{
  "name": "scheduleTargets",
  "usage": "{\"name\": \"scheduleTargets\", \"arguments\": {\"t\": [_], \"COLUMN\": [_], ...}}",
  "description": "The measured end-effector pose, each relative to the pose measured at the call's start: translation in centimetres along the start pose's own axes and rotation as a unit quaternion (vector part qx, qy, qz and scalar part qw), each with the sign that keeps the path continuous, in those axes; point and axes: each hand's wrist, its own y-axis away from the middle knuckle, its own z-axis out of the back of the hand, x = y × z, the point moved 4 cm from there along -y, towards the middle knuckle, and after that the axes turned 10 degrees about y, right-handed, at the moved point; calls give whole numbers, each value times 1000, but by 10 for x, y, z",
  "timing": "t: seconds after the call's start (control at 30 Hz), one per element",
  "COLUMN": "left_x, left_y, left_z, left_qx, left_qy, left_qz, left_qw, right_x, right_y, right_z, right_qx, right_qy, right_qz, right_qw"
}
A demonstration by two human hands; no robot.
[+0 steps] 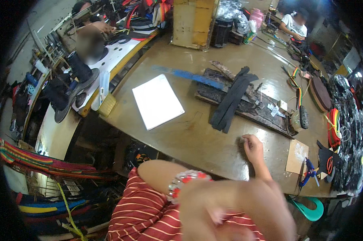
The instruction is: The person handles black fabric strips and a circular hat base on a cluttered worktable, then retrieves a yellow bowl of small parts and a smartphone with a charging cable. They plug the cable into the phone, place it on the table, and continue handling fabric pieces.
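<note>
Right hand: rests on the table, fingers loosely curled; whether anything is pinched in them, I cannot tell
Left hand: blurred, close to the lens over the red striped cloth, beaded bracelet beside it; its grip I cannot tell
Black strips: lie across the dark board, beyond the right hand and apart from it
Yellow basket: stands at the table's left corner, clear plastic upright in it
Black bin: at the far side, clear bags bulging at its top
Pink jug: just right of those bags, contents hidden
Clear tub: at the board's right end, touching or just beside a black brush; contents too small to tell
Ruler: blue, one end on the board
White pad: flat, left of the strips
Glue gun: blue, beside the brown card, right of the right hand
</note>
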Motion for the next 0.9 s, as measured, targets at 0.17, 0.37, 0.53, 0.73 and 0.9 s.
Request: {"name": "scheduleTargets", "arguments": {"t": [0.17,0.37,0.53,0.73,0.9], "left_x": [41,83,43,35,31], "left_y": [-1,97,196,213,199], "left_z": [-13,70,168,178,186], "left_qx": [188,301,220,100,49], "left_qy": [-54,-434,-599,-546,-499], "left_qz": [18,244,484,492,492], "left_qw": [981,813,599,671,712], "right_x": [1,3,9,16,12], "right_y": [2,6,6,1,-1], "right_z": [1,0,-1,3,9], "right_qx": [-10,10,16,16,-4], "right_qy": [1,20,51,109,74], "right_qz": [-18,11,25,41,1], "right_qw": [1000,1000,998,993,997]}}
